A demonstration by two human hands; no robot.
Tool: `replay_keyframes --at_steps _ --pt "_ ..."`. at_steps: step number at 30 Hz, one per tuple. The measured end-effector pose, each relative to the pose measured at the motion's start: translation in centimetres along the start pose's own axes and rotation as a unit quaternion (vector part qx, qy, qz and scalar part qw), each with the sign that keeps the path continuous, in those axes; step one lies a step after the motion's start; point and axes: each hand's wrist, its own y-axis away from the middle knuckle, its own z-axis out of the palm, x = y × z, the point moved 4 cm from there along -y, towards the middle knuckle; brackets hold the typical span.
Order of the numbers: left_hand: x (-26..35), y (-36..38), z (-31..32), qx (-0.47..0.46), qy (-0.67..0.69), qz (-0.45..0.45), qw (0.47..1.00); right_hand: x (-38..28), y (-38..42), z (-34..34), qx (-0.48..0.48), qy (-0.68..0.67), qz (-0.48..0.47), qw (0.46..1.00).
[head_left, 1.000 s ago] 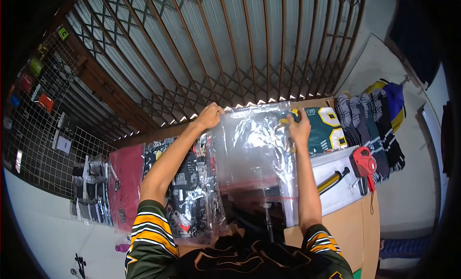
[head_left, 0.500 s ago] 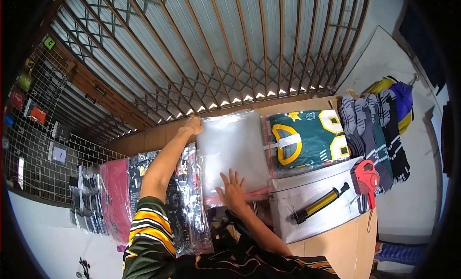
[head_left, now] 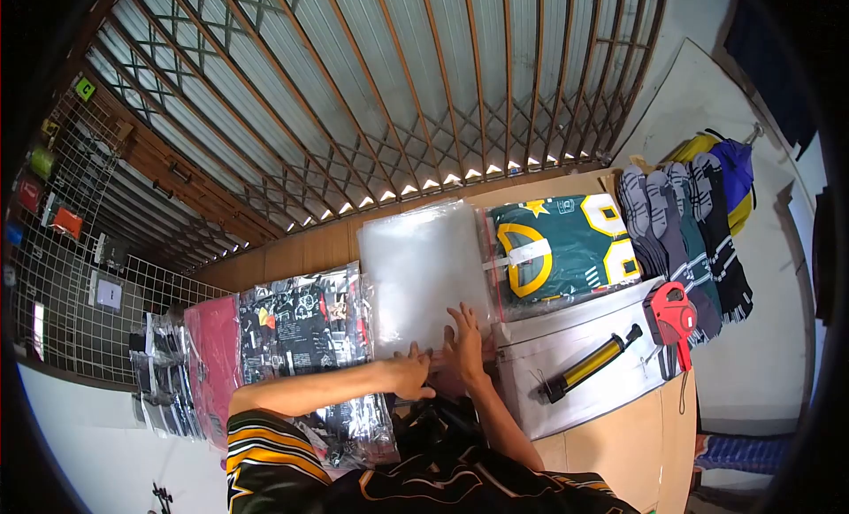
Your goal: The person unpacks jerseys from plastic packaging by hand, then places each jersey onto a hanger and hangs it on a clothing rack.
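Note:
A stack of clear plastic bags (head_left: 424, 257) lies flat in front of me, its near edge showing a reddish strip. My left hand (head_left: 409, 374) is at the near edge of the bags, thumb stretched out apart from the bent fingers. Close beside it, my right hand (head_left: 465, 344) rests on the near right part of the bags with its fingers spread. Both hands partly cover that edge. Right of the bags is a folded green jersey (head_left: 566, 249) with yellow and white markings, in clear plastic.
Bagged black printed garments (head_left: 305, 324) and a bagged dark-red garment (head_left: 212, 337) lie to the left. On the right, a white package (head_left: 522, 403) carries a yellow-and-black hand pump (head_left: 591, 370). A red tool (head_left: 674, 315) and several socks (head_left: 659, 209) are beyond. A metal folding gate (head_left: 424, 98) stands behind.
My left hand has come from the far left corner of the bags down to their near edge. My right hand has shifted a little up and to the right, so both are now close together.

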Motion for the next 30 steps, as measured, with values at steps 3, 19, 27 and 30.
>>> replay_keyframes --at_steps 3,19,27,30 --pt "1.0 0.3 1.5 -0.041 -0.042 -0.03 0.998 -2.1 1.4 -0.7 -0.013 0.069 -0.063 0.996" --pt "-2.3 -3.8 3.9 -0.092 -0.076 0.009 0.993 0.1 5.6 -0.5 0.041 0.243 -0.025 0.969" --pt "1.2 1.5 1.5 0.072 -0.065 -0.045 0.994 -1.0 9.0 -2.1 0.105 0.205 -0.039 0.972" --pt "4.2 6.6 2.9 0.211 -0.06 0.118 0.969 -2.0 14.7 -2.3 0.126 0.166 -0.057 0.976"
